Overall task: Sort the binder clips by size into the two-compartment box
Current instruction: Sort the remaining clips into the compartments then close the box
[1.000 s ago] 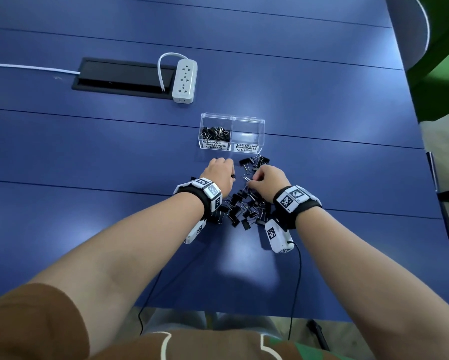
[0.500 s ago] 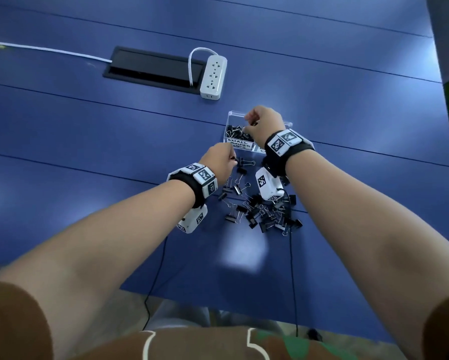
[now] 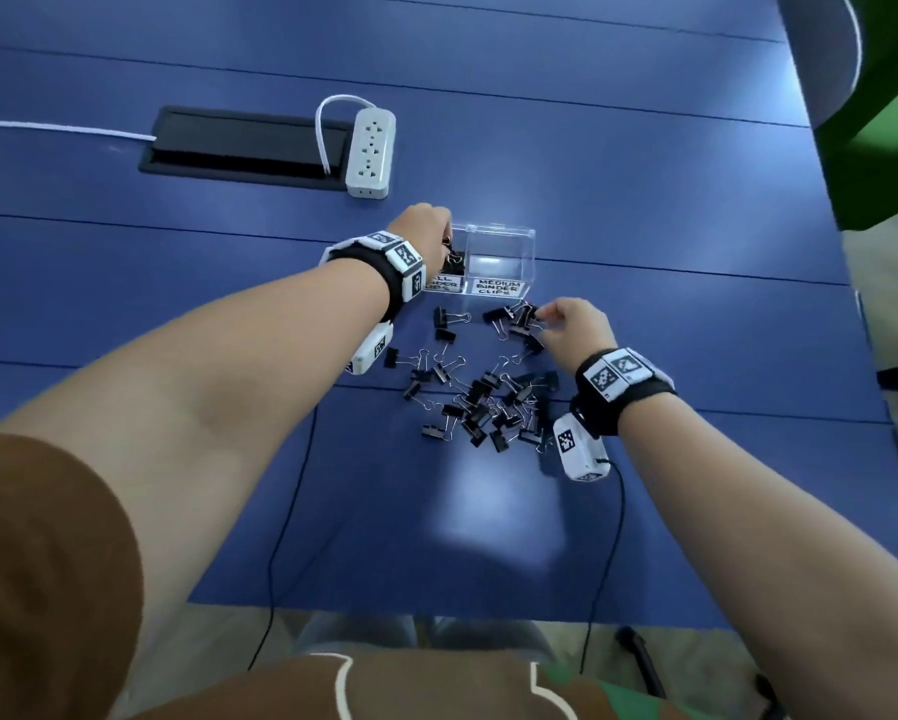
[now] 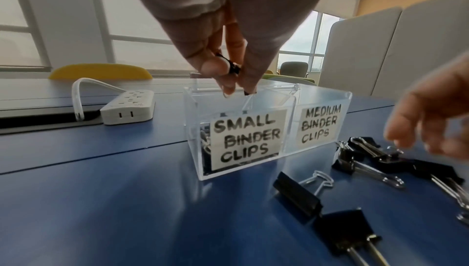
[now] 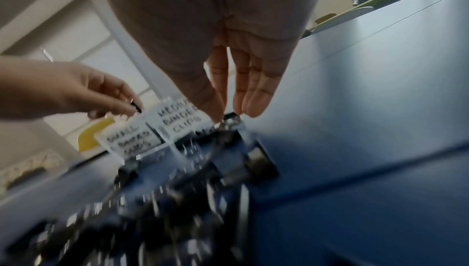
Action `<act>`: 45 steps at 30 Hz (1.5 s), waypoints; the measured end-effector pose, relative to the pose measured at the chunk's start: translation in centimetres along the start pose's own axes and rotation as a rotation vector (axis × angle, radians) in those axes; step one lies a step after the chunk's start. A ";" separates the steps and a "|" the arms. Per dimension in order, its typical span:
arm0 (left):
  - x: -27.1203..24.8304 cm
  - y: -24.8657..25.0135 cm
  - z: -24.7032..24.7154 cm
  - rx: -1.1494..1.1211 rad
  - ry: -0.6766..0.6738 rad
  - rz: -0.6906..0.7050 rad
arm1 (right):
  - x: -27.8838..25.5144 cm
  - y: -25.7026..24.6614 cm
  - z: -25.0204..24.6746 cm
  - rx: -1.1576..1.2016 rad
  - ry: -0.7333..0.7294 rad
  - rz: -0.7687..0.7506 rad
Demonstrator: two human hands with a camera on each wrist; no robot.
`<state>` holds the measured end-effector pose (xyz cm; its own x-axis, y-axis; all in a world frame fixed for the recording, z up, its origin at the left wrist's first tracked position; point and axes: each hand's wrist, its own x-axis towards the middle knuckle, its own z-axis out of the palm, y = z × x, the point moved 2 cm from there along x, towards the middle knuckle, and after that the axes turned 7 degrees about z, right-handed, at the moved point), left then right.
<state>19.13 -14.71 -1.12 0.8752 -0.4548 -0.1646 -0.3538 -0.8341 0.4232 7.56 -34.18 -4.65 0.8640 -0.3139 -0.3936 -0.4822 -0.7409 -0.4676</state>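
Pinching a small clip between thumb and fingers, the left hand hung over the box compartment labelled for small clips, likely so it would drop among those already there. The right hand reached into the loose pile on the desk, fingertips closing on a clip's wire handle; blur hid whether they gripped it.

Pretty blurry shot, but the right hand is reaching down with straight fingers, tips touching a binder clip sitting beside the clear two-compartment box. The left hand is pinching a small black clip over the box. Loose clips are smearing across the blue bench.
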 end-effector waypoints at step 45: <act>-6.1 2.7 8.1 -0.100 -0.051 -0.068 | 0.9 -1.2 2.6 -0.136 -0.064 -0.183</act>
<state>10.19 -16.74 -6.18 0.8773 -0.4159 -0.2395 -0.2576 -0.8291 0.4962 8.52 -32.04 -6.46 0.9222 -0.1316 -0.3637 -0.2905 -0.8565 -0.4266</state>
